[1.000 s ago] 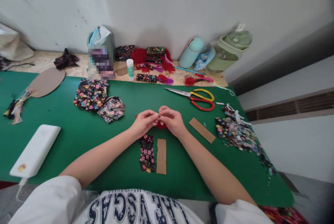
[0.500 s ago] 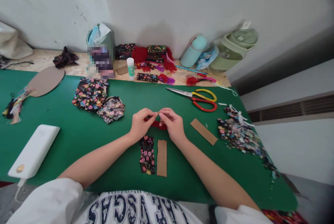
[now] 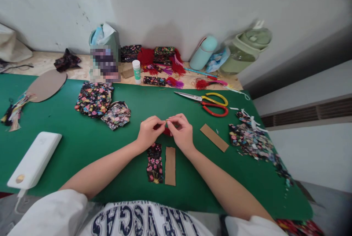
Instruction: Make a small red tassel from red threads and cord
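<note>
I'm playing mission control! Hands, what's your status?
Left hand, right hand: both pinching a tiny piece. Red material below, partly hidden. Scissors lie off to the right.

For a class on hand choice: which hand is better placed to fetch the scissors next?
Right, probably: the right hand is nearer the scissors than the left hand; both look busy.

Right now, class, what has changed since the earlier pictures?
The left hand and right hand have eased slightly apart, their fingertips still meeting at a small tan piece. The red material beneath shows differently. No new hold or release is visible. The scissors and cardboard strips stayed.
</note>
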### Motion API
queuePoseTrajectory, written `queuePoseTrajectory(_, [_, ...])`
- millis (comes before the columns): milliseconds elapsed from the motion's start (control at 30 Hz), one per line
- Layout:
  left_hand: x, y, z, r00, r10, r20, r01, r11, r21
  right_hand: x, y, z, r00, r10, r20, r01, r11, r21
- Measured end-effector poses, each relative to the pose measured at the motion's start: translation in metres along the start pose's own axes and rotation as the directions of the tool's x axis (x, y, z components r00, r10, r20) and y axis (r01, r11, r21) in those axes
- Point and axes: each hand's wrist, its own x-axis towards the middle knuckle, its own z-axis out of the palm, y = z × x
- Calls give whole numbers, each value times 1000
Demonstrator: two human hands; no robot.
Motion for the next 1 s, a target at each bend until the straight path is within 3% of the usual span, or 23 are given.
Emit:
queuePoseTrajectory(100, [-1, 0, 1, 998, -58, 17, 59, 998, -19, 0, -1, -1, 994, -105, -5, 104, 989, -105])
queuePoseTrajectory(300, [-2, 1, 1, 985, -162, 56, 165, 985, -47, -2, -4, -1, 982, -188, 10, 184, 949, -255])
queuePoseTrajectory(533, [0, 2, -1, 964, -233, 125, 243, 967, -73, -4, -2, -5, 941, -324, 95, 335, 861, -382])
queuePoseTrajectory(633, [1, 1, -2, 958, -241, 153, 255, 963, -82, -3, -1, -9, 892, -418, 173, 447, 758, -475])
queuePoseTrajectory(833, [3, -2, -5, 940, -254, 229, 287, 950, -122, 2, 0, -17, 747, -578, 327, 641, 496, -586])
queuePoseTrajectory(900, [3, -3, -5, 936, -252, 246, 290, 948, -133, 4, -1, -18, 748, -567, 345, 643, 490, -588])
queuePoseTrajectory(1000, [5, -5, -6, 933, -234, 274, 283, 946, -155, 5, -3, -19, 809, -491, 323, 584, 611, -535])
